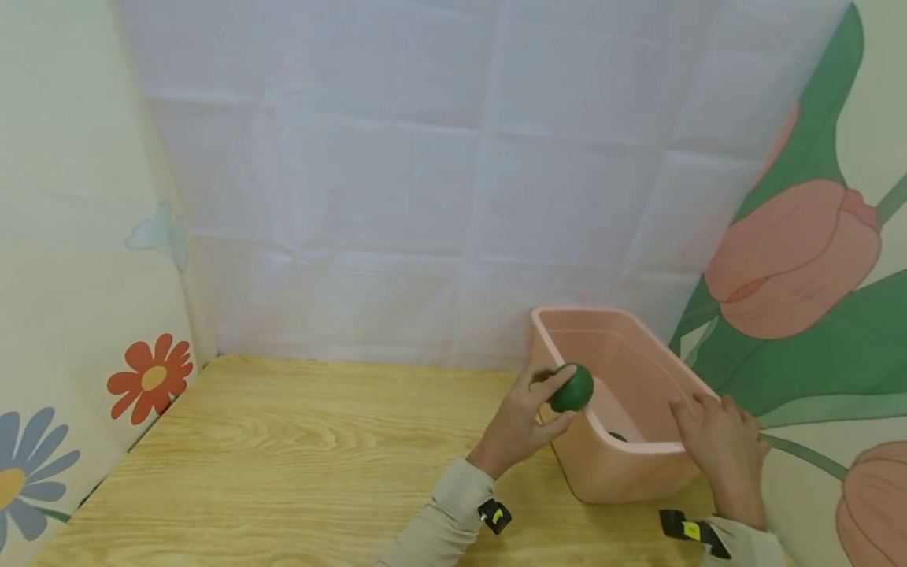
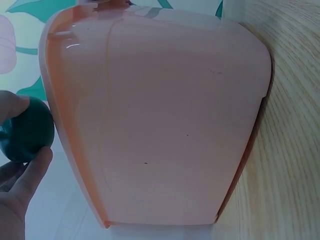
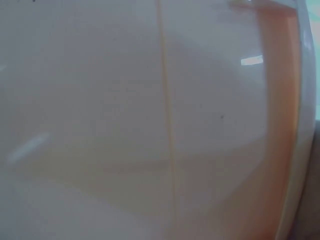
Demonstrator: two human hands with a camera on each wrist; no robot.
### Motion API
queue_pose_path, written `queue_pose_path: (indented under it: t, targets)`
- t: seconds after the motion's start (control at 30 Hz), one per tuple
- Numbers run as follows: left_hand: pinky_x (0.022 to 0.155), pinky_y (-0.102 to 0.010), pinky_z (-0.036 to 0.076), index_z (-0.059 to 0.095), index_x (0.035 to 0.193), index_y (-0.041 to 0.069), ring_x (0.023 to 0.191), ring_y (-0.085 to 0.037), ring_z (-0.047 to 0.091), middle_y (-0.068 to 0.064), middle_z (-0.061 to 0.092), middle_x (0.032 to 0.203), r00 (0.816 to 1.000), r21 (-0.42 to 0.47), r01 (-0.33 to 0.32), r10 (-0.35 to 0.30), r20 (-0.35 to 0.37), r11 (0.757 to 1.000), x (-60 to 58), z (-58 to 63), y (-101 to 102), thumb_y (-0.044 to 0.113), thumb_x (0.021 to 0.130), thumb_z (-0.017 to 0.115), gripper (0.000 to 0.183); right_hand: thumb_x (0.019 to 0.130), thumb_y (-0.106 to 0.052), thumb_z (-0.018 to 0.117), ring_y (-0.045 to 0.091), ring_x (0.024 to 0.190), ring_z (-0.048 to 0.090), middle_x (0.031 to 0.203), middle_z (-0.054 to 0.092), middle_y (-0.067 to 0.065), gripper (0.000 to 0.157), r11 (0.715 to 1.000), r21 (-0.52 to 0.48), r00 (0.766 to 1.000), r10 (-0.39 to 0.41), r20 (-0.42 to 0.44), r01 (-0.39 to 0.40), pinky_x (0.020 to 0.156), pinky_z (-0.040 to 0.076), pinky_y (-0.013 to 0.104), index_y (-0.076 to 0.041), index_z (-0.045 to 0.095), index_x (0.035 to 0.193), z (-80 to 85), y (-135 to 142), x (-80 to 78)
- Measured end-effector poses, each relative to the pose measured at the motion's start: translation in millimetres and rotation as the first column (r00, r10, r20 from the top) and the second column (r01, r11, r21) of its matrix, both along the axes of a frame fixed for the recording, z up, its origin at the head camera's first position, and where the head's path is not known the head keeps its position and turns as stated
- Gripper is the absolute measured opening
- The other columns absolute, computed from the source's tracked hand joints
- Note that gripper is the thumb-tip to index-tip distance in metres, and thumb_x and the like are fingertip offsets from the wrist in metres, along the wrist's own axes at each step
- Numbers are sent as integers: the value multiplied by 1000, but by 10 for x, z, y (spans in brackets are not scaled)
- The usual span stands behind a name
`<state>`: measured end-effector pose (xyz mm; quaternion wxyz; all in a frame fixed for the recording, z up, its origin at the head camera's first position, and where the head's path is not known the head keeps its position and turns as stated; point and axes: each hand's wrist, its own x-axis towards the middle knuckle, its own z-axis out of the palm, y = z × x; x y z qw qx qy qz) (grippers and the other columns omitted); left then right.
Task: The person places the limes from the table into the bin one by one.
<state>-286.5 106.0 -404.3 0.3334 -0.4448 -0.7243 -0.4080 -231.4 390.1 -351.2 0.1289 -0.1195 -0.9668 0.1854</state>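
My left hand (image 1: 520, 421) pinches a dark green ball (image 1: 572, 388) between thumb and fingers, at the left rim of a pink plastic bin (image 1: 638, 472). The left wrist view shows the ball (image 2: 31, 131) beside the bin's rim, with the bin's outer wall (image 2: 165, 120) filling the middle. Over at the bin's near right corner, my right hand (image 1: 723, 441) grips the rim. Only the bin's glossy wall (image 3: 125, 115) and rim show up close in the right wrist view. A small part of a dark green thing (image 1: 617, 436) shows inside the bin; the near wall hides the rest.
The bin stands on a wood-grain table (image 1: 298, 457), close to a creased white sheet (image 1: 368, 197) at the back. A panel with printed tulips (image 1: 794, 252) borders the right side. Another with printed flowers (image 1: 149, 378) borders the left.
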Motion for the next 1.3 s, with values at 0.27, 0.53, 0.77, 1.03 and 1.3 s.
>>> queue_pose_path:
  t: [0.27,0.53,0.77,1.03,1.3]
  targets:
    - [86,-12,50,45,126,3,103,-18,65,-11,56,116,993,32,8,-12,117,999,49,20,35,14,93,73,45,103,-58,28,72,121,24,140,26,45,78,1000,5,1000,3,-15,-3,83,25,82,11,42,138,-6,2,7]
    - [84,-16,49,55,121,3,88,-12,60,-3,60,94,998,40,-59,60,-14,997,43,16,41,18,91,75,39,103,-59,28,71,120,24,139,28,44,79,1000,8,1000,4,-23,-3,83,26,81,10,43,138,15,-11,0]
    - [106,-29,44,46,144,3,120,-20,58,-7,66,116,1000,-43,-13,14,24,999,53,28,45,25,94,72,61,103,-59,27,72,121,22,140,26,44,80,1000,-3,1000,-6,-4,6,84,25,81,10,42,139,17,-13,4]
    - [116,-31,30,58,136,9,142,-23,40,-6,53,146,999,-283,-7,20,45,959,88,-25,46,35,105,51,41,103,-59,26,71,122,23,140,26,44,79,1000,8,1000,2,1,-2,84,25,82,10,42,139,-17,-3,-6]
    - [116,-28,28,59,136,11,143,-19,38,-5,51,148,999,-310,-17,30,40,951,72,-32,57,34,106,48,39,103,-58,27,71,122,23,141,25,45,77,1000,8,1000,3,-28,-3,85,24,83,10,42,138,-26,3,-16]
